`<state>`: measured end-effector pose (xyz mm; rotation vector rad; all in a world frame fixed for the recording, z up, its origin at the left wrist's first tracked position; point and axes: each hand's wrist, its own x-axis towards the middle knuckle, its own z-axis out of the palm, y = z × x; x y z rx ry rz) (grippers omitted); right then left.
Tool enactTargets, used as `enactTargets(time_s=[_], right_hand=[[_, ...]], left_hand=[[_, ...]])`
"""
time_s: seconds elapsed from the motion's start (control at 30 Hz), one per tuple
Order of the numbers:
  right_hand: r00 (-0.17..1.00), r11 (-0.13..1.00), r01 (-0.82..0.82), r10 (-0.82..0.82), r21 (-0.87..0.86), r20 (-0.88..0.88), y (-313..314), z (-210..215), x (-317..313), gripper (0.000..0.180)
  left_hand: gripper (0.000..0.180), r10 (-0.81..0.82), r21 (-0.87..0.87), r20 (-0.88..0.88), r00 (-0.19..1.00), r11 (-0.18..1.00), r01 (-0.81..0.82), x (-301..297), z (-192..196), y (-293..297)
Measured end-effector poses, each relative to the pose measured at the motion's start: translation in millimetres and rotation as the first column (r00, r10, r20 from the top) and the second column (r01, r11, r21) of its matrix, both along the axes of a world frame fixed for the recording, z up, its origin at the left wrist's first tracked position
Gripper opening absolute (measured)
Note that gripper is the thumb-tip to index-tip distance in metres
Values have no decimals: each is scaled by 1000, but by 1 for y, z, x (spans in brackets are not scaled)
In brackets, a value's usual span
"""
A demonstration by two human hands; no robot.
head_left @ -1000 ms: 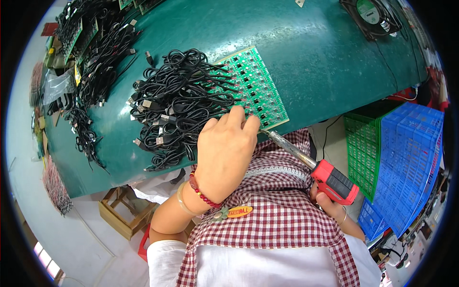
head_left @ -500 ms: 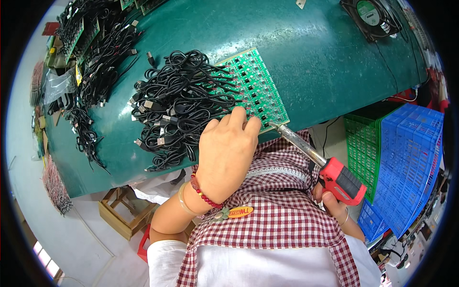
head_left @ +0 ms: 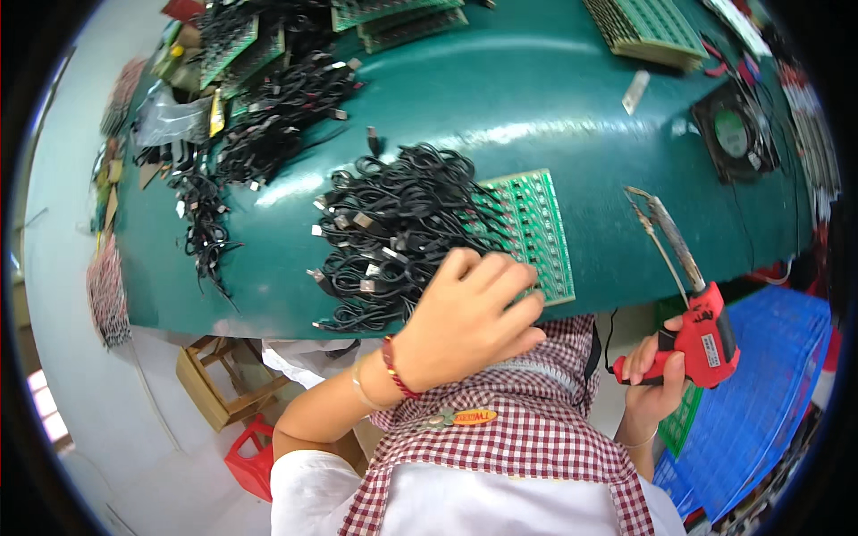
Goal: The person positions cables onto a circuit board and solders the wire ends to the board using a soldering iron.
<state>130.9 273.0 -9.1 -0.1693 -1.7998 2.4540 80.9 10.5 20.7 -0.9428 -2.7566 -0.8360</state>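
My left hand (head_left: 474, 313) hovers over the near edge of a green circuit board panel (head_left: 545, 223), its fingers loosely bent and apart. I see nothing held between them, though some fingertips are hidden. A bundle of black USB cables (head_left: 393, 232) spreads left from the panel, with wire ends along its rows. Further right, my right hand (head_left: 657, 375) is wrapped round the handle of a red soldering gun (head_left: 706, 344). The gun's metal barrel and a thin curved tube point up and away over the table, apart from the panel.
More black cables (head_left: 277, 116) lie at the back left of the green table (head_left: 590, 134). Stacked circuit panels (head_left: 648, 31) and a black fan (head_left: 737, 134) sit at the far right. Blue crates (head_left: 769, 357) stand beside the table, and a wooden stool (head_left: 214, 384) stands below it.
The soldering gun has swung up and right, off the panel's near edge. My left hand has opened a little, its fingers spreading. The view has shifted, showing more of the table's far side.
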Motion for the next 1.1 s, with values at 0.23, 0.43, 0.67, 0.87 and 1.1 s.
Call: enactTargets(time_s=[0.23,0.43,0.67,0.87,1.1], right_hand=[[999,999,-27,25,-41,-38,-5,15,-25,39],[1000,999,-15,14,-46,-28,-8,18,-37,37],[1000,999,11,-12,-39,-2,-10,24,-44,36],[999,999,30,-30,-42,12,-14,26,-48,36],[994,994,107,-107,0,39,-6,26,-51,37]], left_hand=[[37,651,-376,-280,705,602,-705,-110,-10,-157],[35,624,-415,24,781,717,-560,-130,-40,-156],[24,342,576,252,905,698,-425,-139,25,-93],[18,69,342,301,951,923,-176,-157,-11,-37],[33,9,340,513,859,916,-213,-160,-28,-49]])
